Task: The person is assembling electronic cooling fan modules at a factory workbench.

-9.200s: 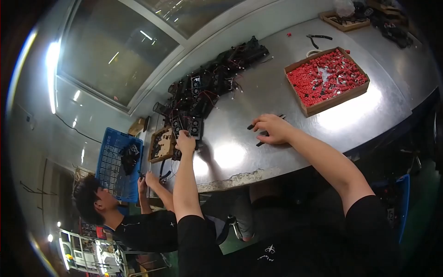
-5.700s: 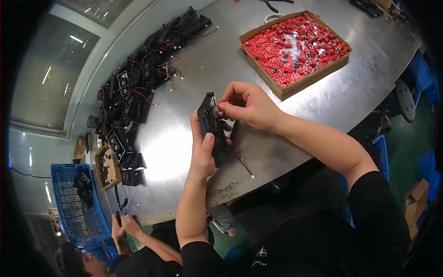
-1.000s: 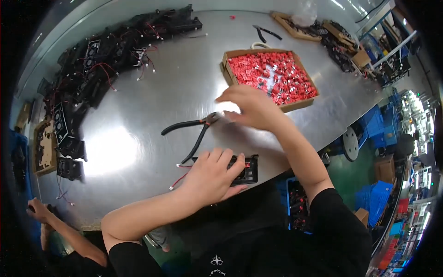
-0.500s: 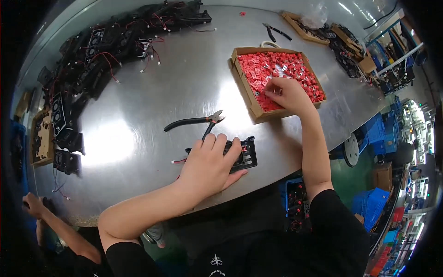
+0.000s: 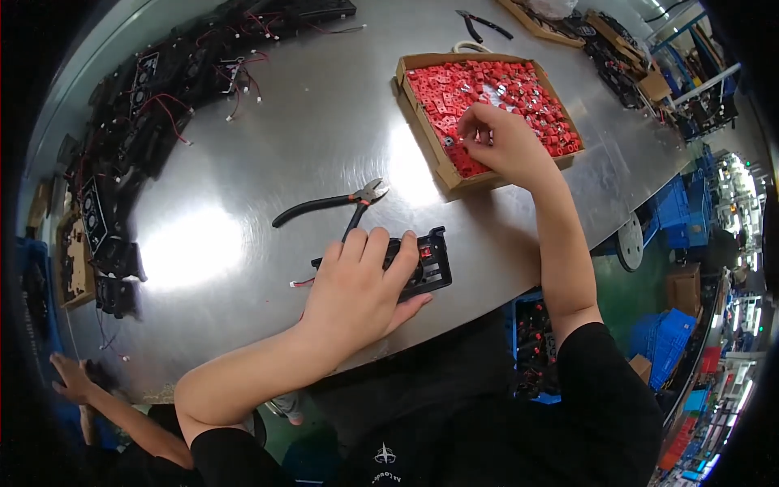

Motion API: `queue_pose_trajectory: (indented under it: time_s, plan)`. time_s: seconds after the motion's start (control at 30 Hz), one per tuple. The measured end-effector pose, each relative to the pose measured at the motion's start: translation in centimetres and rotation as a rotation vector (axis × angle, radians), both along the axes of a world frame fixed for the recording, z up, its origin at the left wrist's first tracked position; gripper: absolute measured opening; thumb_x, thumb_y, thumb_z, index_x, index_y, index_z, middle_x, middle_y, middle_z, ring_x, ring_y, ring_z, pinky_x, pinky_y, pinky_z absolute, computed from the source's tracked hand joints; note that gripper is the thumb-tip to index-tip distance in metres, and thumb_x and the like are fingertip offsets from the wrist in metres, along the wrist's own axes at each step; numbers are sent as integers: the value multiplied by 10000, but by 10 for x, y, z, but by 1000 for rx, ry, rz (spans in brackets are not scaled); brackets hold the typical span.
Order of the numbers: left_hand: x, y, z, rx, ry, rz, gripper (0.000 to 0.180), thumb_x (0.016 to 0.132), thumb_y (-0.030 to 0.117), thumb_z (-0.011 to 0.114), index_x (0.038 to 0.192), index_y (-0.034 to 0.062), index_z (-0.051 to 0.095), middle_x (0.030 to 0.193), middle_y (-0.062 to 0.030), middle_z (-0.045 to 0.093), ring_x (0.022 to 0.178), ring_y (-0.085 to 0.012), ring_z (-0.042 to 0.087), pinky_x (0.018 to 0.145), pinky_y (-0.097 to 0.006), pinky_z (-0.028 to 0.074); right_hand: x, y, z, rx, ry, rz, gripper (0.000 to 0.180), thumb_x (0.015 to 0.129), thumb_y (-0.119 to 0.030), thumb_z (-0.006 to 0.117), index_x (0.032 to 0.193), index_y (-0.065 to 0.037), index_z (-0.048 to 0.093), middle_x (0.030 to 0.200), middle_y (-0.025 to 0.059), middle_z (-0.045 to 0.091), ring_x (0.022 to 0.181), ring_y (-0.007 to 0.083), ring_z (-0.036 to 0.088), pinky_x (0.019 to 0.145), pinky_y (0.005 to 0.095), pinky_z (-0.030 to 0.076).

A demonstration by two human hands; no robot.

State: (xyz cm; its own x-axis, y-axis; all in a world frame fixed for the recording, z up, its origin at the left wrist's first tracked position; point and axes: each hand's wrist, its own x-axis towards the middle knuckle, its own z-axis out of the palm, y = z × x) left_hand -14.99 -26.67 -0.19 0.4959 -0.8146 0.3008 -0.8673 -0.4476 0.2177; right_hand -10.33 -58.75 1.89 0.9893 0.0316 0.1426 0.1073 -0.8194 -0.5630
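My left hand (image 5: 363, 286) lies on a black square fan frame (image 5: 423, 264) near the front edge of the steel table (image 5: 268, 146), holding it down; thin wires trail from the frame to the left. My right hand (image 5: 503, 143) reaches into a shallow cardboard box (image 5: 422, 130) filled with small red plastic parts (image 5: 487, 85), fingers curled among them. Whether they pinch a part is hidden. Black-handled cutting pliers (image 5: 329, 203) rest on the table just above my left hand.
Many black fans with red and black wires (image 5: 154, 105) are piled along the table's far left. Another person's arm (image 5: 105, 406) shows at the lower left. A second pair of pliers (image 5: 479, 20) and trays lie at the far edge. Blue crates stand on the floor at right.
My right hand left the pliers on the table and went into the box of red parts. My left hand stayed on the black fan frame.
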Motion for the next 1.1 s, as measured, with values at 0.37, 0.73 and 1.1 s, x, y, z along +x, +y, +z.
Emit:
queue_pose_trajectory:
  time_s: [0.37, 0.73, 1.1]
  plan:
    - [0, -1, 1, 26, 28, -19, 718, 864, 521, 792, 1376, 50, 615, 1099, -135, 561, 1009, -315, 568, 785, -423, 450, -10, 63, -20, -172, -254, 295, 162, 867, -31, 779, 1013, -50, 711, 985, 88, 705, 1043, 277, 662, 998, 433, 508]
    - [-1, 0, 0, 40, 31, -22, 720, 862, 519, 795, 1378, 48, 616, 1102, -132, 570, 1005, -311, 569, 784, -425, 445, -7, 50, -19, -338, -309, 324, 159, 857, -110, 812, 1002, -100, 746, 1100, 46, 723, 1306, 293, 587, 1264, 604, 306]
    - [-3, 0, 1, 38, 60, 32, 717, 869, 499, 791, 1380, 28, 618, 1102, -152, 564, 995, -321, 567, 804, -435, 470, -9, 53, -14, -264, -208, 366, 184, 838, -171, 856, 933, -101, 715, 1059, 55, 711, 1204, 271, 639, 1284, 611, 283]
